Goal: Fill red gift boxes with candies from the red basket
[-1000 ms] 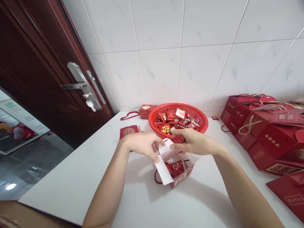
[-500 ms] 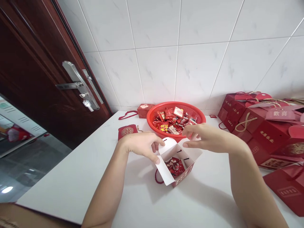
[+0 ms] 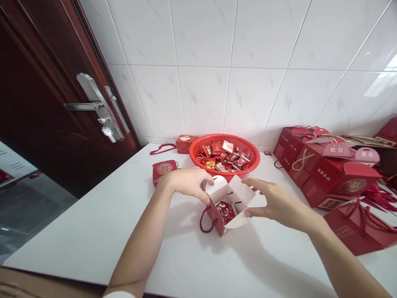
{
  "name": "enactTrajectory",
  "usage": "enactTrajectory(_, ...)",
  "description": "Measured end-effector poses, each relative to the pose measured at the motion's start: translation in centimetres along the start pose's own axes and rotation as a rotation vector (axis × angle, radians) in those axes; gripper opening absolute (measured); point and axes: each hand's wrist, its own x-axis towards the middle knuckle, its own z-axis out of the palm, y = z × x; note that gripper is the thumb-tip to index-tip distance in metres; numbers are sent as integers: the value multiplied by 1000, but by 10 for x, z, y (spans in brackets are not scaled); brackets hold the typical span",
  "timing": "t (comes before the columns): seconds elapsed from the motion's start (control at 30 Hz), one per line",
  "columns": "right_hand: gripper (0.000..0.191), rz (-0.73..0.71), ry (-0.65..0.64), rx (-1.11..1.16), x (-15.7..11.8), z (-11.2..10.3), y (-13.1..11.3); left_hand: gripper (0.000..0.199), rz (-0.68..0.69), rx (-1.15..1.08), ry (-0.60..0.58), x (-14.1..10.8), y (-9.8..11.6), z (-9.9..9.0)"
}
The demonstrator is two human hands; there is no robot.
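A small red gift box (image 3: 218,223) stands on the white table with its white-lined flaps up, and red-wrapped sweets (image 3: 226,212) show inside. On the box's left edge my left hand (image 3: 192,184) grips with thumb and curled fingers. Thumb and fingers of my right hand (image 3: 268,200) are spread apart around the right flaps, the thumb at the near flap. A dark red cord handle (image 3: 202,223) hangs on the left side. Just behind the box is a red plastic basket (image 3: 256,161) of wrapped sweets (image 3: 228,157).
Several red gift boxes (image 3: 333,174) are stacked on the right, with a red bag-like box (image 3: 356,225) in front. Behind my left hand lie a flat red box (image 3: 164,167), a small box (image 3: 186,144) and a ribbon (image 3: 163,149). The tiled wall (image 3: 204,99) closes the back.
My right hand has moved lower beside the box, its fingers now at the right flaps. A near flap has folded up, and the left flap is more upright. The view has shifted slightly right.
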Motion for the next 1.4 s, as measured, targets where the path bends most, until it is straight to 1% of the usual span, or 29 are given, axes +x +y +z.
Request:
enactTrajectory(0.07, 63, -76, 20, 45, -9, 7, -5, 52, -49, 63, -86, 3, 4, 1)
enactTrajectory(0.1, 61, -125, 23, 68, -12, 11, -8, 55, -66, 88, -111, 5, 7, 2)
enactTrajectory(0.17, 55, -211, 22, 108, -16, 20, -12, 60, -77, 114, -111, 9, 11, 6)
enactTrajectory(0.23, 51, -272, 30, 141, -18, 28, -14, 61, -82, 141, -98, 12, 14, 11)
enactTrajectory(0.33, 48, -326, 30, 195, -17, 40, -8, 55, -93, 165, -84, 16, 20, 18)
enactTrajectory(0.43, 58, -373, 40, 281, -15, 50, 4, 45, -93, 195, -88, 18, 24, 23)
enactTrajectory(0.5, 60, -383, 68, 337, -14, 56, 10, 40, -89, 213, -84, 18, 26, 25)
enactTrajectory(0.63, 45, -312, 157, 420, -13, 68, 16, 32, -72, 244, -75, 21, 29, 30)
enactTrajectory(0.73, 38, -261, 208, 455, -11, 72, 18, 27, -47, 260, -65, 25, 31, 35)
enactTrajectory(0.83, 32, -240, 298, 436, -9, 74, 20, 21, 28, 238, -63, 26, 32, 37)
enactTrajectory(0.93, 30, -245, 418, 379, -7, 76, 24, 17, 91, 195, -101, 24, 33, 35)
enactTrajectory(1.0, 29, -256, 492, 342, -5, 78, 26, 23, 98, 183, -117, 21, 35, 34)
enactTrajectory(1.07, 26, -249, 553, 318, -3, 81, 27, 31, 74, 164, -121, 18, 39, 35)
enactTrajectory(1.17, 14, -199, 642, 339, 0, 88, 30, 44, 22, 118, -144, 16, 44, 40)
enactTrajectory(1.23, 4, -140, 690, 396, 2, 93, 32, 44, 20, 102, -176, 15, 48, 44)
enactTrajectory(1.27, 3, -102, 698, 433, 3, 95, 34, 41, 24, 100, -196, 14, 49, 47)
enactTrajectory(1.33, 10, -20, 668, 518, 7, 98, 38, 34, 29, 113, -232, 14, 51, 50)
enactTrajectory(1.4, 23, 46, 561, 620, 11, 98, 44, 30, 29, 145, -248, 15, 52, 52)
